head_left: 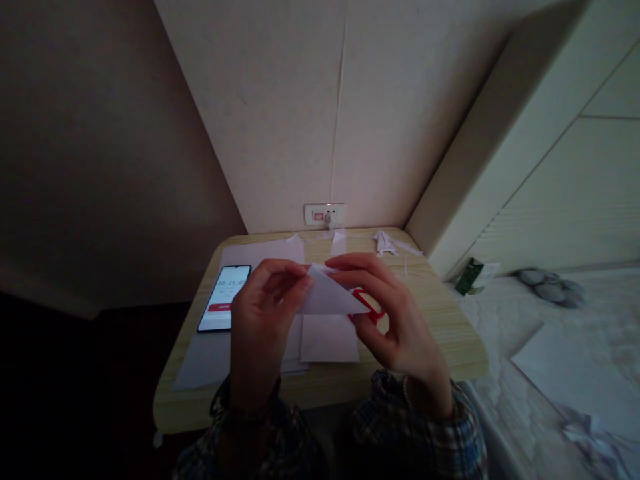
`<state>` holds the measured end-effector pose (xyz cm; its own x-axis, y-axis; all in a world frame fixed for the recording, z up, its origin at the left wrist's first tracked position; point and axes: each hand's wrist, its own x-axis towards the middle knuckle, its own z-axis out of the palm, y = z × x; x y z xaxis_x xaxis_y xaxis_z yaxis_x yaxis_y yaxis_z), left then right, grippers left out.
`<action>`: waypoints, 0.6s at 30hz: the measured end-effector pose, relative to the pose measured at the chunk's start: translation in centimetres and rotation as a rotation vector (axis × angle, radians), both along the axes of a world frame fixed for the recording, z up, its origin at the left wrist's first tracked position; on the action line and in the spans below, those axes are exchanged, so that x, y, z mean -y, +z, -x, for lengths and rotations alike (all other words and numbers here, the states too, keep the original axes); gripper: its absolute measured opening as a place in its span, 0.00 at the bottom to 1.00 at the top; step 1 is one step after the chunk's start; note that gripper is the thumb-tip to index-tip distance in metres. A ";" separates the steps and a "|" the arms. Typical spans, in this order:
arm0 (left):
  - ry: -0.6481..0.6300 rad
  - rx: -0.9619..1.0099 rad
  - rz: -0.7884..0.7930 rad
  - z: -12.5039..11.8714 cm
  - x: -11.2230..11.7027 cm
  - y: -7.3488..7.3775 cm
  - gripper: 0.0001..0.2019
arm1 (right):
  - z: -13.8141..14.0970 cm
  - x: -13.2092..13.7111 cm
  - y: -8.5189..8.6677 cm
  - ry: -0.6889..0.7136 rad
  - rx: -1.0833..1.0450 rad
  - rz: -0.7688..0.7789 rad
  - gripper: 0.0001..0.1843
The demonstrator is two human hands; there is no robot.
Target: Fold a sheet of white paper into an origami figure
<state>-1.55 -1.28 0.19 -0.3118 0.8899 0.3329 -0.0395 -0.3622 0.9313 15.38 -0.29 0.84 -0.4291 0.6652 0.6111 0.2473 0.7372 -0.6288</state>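
A folded white paper triangle (327, 297) is held above a small wooden table (440, 313). My left hand (260, 327) pinches its left corner, and my right hand (395, 320) grips its top and right side. Under my right hand lies a pair of red-handled scissors (369, 308), partly hidden. Flat white sheets (327, 340) lie on the table below the folded paper.
A phone (225, 297) with a lit timer screen lies at the table's left. Folded paper pieces (385, 243) sit near the far edge, below a wall socket (325, 214). To the right is a bed (500, 333) with a white sheet (575, 380) and a green packet (470, 277).
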 end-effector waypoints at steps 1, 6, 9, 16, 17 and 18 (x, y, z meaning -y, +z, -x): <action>0.008 -0.001 -0.005 0.0 0.0 0.0 0.06 | 0.0 0.1 0.1 0.020 0.001 0.019 0.22; -0.011 -0.028 0.000 -0.2 0.1 -0.1 0.05 | 0.6 -0.1 0.2 -0.025 -0.122 0.060 0.10; -0.023 -0.037 -0.011 -0.5 0.3 -0.1 0.06 | 1.2 -0.3 0.0 -0.111 -0.197 0.037 0.03; -0.036 -0.064 -0.059 -1.0 0.6 0.1 0.09 | 1.4 -0.3 0.0 -0.164 -0.253 0.006 0.07; -0.035 -0.074 -0.071 -1.0 0.6 0.1 0.10 | 1.4 -0.2 0.0 -0.164 -0.265 0.011 0.07; -0.038 -0.082 -0.080 -1.0 0.7 0.2 0.10 | 1.4 -0.2 0.0 -0.166 -0.280 0.023 0.07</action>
<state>-0.54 -1.98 0.36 -0.2474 0.8702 0.4261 0.0211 -0.4349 0.9002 14.00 -0.14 0.85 -0.1311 0.7270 0.6740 0.1783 0.6861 -0.7053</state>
